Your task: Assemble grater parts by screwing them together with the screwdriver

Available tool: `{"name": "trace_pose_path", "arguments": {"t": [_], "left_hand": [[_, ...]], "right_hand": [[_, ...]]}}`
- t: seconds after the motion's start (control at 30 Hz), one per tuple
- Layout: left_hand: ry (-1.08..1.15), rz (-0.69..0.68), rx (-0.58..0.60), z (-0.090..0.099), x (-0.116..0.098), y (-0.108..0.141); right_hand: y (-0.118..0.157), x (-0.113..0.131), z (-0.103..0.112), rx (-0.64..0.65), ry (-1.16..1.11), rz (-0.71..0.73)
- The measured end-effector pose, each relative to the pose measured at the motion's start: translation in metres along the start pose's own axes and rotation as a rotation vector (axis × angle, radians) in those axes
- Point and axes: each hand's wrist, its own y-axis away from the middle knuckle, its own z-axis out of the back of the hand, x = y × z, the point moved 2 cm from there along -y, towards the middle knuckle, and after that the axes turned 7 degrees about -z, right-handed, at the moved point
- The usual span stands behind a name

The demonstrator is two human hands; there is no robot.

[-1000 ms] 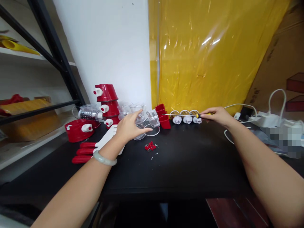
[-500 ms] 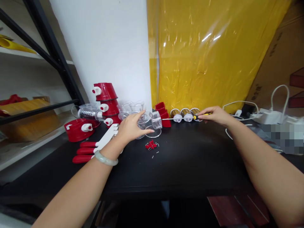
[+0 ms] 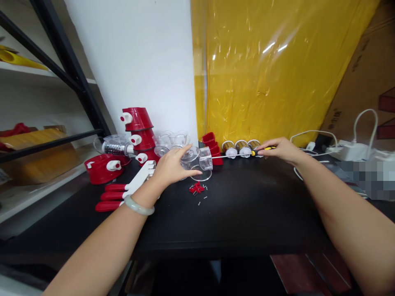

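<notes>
Head view: two bare hands work above a black tabletop. The left hand is curved in a wide C, thumb and forefinger well apart, gripping a clear plastic piece whose short, tube-like neck points right, toward the other hand. The right hand pinches the yellow-and-black handle of a screwdriver between thumb and fingers. The screwdriver's long axis runs almost level from right to left, dipping slightly toward the neck, so shaft and neck lie roughly in line. The shaft reaches the neck's rim; whether its tip is inside cannot be told. The left hand is much the nearer to the clear piece; the right is set back by the length of the shaft. Behind the shaft are red plastic parts and three patterned drums in a row. Small red pieces and metal pins lie just in front of the left thumb. Red-handled white parts lie left of the left hand.
</notes>
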Motion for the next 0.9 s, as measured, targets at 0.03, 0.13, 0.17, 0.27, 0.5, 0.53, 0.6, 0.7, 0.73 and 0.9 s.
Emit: {"name": "trace_pose_path", "arguments": {"t": [0.03, 0.13, 0.17, 0.27, 0.5, 0.53, 0.6, 0.7, 0.73, 0.9], "left_hand": [[-0.005, -0.002, 0.003, 0.0, 0.0, 0.0], [-0.011, 0.0, 0.009, -0.001, 0.001, 0.0], [-0.004, 0.006, 0.005, -0.001, 0.001, 0.0], [0.017, 0.01, -0.023, -0.001, 0.001, 0.001], [-0.022, -0.001, -0.075, 0.001, -0.002, 0.001], [-0.036, -0.006, -0.078, 0.001, -0.002, 0.001], [-0.058, -0.026, -0.075, 0.002, -0.003, 0.002], [-0.068, -0.057, -0.077, 0.001, -0.005, 0.002], [-0.068, -0.061, -0.082, 0.001, -0.005, 0.002], [-0.062, -0.04, -0.095, 0.002, -0.006, 0.002]], "right_hand": [[0.0, 0.001, 0.001, -0.001, 0.014, 0.024], [0.001, 0.002, 0.001, 0.01, 0.022, 0.074], [0.001, 0.003, 0.0, 0.009, 0.011, 0.076], [0.001, 0.001, -0.003, -0.059, -0.142, 0.022], [-0.006, 0.0, -0.012, -0.175, -0.457, -0.051], [-0.008, -0.001, -0.013, -0.174, -0.445, -0.066], [-0.009, -0.005, -0.014, -0.189, -0.45, -0.122], [-0.01, -0.013, -0.014, -0.234, -0.389, -0.24], [-0.01, -0.014, -0.013, -0.264, -0.362, -0.264], [-0.011, -0.011, -0.015, -0.345, -0.461, -0.22]]}}
